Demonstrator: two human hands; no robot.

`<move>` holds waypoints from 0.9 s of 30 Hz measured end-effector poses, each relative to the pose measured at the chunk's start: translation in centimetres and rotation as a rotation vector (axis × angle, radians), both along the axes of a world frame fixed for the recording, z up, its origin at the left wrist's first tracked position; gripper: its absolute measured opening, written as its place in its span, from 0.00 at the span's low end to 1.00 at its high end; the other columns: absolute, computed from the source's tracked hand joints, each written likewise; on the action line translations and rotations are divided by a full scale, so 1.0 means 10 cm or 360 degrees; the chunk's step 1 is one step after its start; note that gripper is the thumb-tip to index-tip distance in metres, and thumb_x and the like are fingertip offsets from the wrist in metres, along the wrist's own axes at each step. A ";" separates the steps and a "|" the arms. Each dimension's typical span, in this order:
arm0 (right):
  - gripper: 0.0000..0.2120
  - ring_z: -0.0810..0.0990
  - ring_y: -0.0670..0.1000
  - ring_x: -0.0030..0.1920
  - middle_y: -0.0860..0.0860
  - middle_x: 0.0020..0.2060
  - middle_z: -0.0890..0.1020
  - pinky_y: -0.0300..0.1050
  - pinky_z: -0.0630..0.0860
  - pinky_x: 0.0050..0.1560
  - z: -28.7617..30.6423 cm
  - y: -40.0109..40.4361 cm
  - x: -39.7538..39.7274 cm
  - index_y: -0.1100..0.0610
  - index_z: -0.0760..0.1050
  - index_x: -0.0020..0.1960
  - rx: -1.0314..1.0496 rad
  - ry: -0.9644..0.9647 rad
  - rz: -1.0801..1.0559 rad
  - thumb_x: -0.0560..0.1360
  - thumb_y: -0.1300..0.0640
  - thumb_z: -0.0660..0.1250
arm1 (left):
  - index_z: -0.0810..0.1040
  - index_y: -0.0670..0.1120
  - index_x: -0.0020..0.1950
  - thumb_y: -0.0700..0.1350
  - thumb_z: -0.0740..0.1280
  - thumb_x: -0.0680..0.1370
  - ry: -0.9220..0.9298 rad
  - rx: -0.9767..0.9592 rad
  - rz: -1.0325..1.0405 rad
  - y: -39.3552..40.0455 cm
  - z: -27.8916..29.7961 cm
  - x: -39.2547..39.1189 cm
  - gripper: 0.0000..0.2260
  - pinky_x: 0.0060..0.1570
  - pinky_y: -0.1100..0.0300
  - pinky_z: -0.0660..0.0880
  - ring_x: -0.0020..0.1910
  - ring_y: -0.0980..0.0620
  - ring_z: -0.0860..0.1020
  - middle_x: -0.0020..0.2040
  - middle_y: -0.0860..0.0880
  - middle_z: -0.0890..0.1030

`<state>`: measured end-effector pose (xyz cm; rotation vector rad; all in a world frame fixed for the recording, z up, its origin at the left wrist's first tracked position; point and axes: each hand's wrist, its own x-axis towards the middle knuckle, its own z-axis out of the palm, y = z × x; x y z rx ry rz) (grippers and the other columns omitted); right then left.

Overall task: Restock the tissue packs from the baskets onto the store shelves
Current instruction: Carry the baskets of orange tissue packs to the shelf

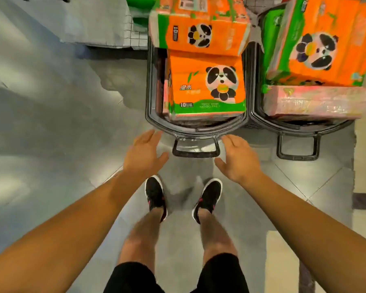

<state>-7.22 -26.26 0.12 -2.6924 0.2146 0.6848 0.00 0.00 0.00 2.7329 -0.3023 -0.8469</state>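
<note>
The orange tissue pack (207, 87) lies in the near basket (195, 129), with 1 more stacked behind it. Just short of that basket, the left hand (143, 154) and right hand (239, 158) hover, fingers spread, holding nothing. The pack is probably light, soft and slick-wrapped, best clasped by its 2 sides.

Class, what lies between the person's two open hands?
In the head view, the left basket's handle lies between the left hand and right hand.

Single head-worn view, steeply downward and forward, near both outstretched hands, toward floor-level baskets (195, 125).
</note>
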 end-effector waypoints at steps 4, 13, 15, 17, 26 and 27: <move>0.33 0.63 0.63 0.73 0.58 0.72 0.69 0.56 0.60 0.75 -0.62 0.08 0.28 0.60 0.65 0.75 -0.0103 0.0011 0.0237 0.75 0.49 0.69 | 0.60 0.48 0.78 0.57 0.65 0.78 -0.0105 -0.0008 -0.0403 -0.31 -0.47 0.22 0.32 0.74 0.48 0.61 0.76 0.43 0.59 0.78 0.46 0.62; 0.32 0.59 0.66 0.76 0.57 0.74 0.68 0.61 0.57 0.74 -1.37 0.12 0.38 0.59 0.64 0.76 -0.0155 -0.0123 0.0175 0.75 0.54 0.70 | 0.49 0.55 0.80 0.59 0.55 0.81 -0.0112 0.0245 -0.0629 -0.43 -1.34 0.37 0.30 0.76 0.39 0.45 0.79 0.46 0.47 0.80 0.50 0.52; 0.33 0.61 0.67 0.75 0.57 0.73 0.69 0.61 0.60 0.73 -1.45 0.14 0.32 0.60 0.65 0.75 -0.0180 -0.0209 0.0163 0.73 0.58 0.72 | 0.49 0.55 0.80 0.58 0.57 0.80 -0.0144 0.0233 -0.0628 -0.35 -1.39 0.35 0.30 0.76 0.39 0.45 0.79 0.46 0.49 0.79 0.50 0.54; 0.33 0.62 0.67 0.74 0.57 0.72 0.70 0.61 0.61 0.73 -1.52 0.19 0.30 0.59 0.66 0.75 -0.0215 -0.0237 0.0127 0.73 0.60 0.72 | 0.52 0.56 0.79 0.57 0.59 0.80 -0.0203 0.0229 -0.0663 -0.28 -1.39 0.33 0.29 0.75 0.39 0.47 0.78 0.46 0.53 0.77 0.49 0.58; 0.34 0.70 0.64 0.68 0.54 0.65 0.77 0.60 0.59 0.71 -1.70 0.24 0.06 0.54 0.71 0.72 -0.0399 -0.0341 0.0213 0.67 0.64 0.76 | 0.60 0.56 0.76 0.61 0.64 0.76 -0.0274 0.0193 -0.0784 -0.01 -1.35 0.17 0.31 0.73 0.38 0.52 0.74 0.47 0.61 0.71 0.49 0.66; 0.31 0.72 0.63 0.66 0.54 0.62 0.79 0.60 0.60 0.70 -1.71 0.26 0.05 0.54 0.73 0.69 -0.0404 -0.0371 0.0196 0.68 0.64 0.76 | 0.60 0.56 0.75 0.63 0.65 0.75 -0.0265 0.0197 -0.0775 0.00 -1.36 0.14 0.31 0.73 0.38 0.51 0.73 0.47 0.61 0.71 0.50 0.66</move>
